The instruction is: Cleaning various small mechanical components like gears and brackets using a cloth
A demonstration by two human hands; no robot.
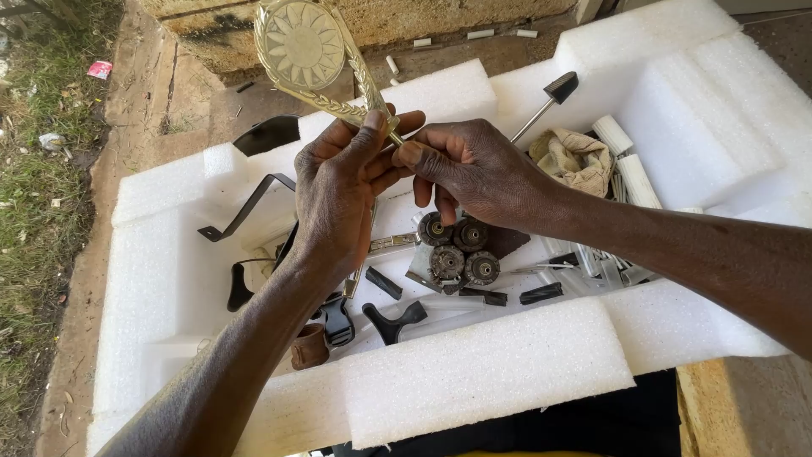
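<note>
Your left hand [342,190] was closed around the lower stem of a gold ornament [306,51], thumb and fingers pinching it just under the leaf-patterned rim, so that its round sunburst face stood tilted above your knuckles. Your right hand [474,169] met it from the other side, its thumb and forefinger nipped on the same stem right against your left fingertips; the other fingers curled loosely downward and held nothing else that could be seen.

Both hands hung over a white foam tray [491,372], and the ornament was up in the air above its far left part, touching none of the contents. Directly beneath your right hand lay four dark round wheels [457,250] in a tight cluster, touching one another. Just in front of them were short black bars [541,293] and a black T-shaped handle [394,322]. Near your left wrist sat a black plastic clip [338,322] with a small brown cylinder [309,345] beside it. A bent black metal bracket [245,207] leaned on the tray's left wall. In the far right part lay a crumpled beige rag [577,159], white rolls [626,156] just beside it, and a metal rod with a black end [548,97] slanting over the far edge.
</note>
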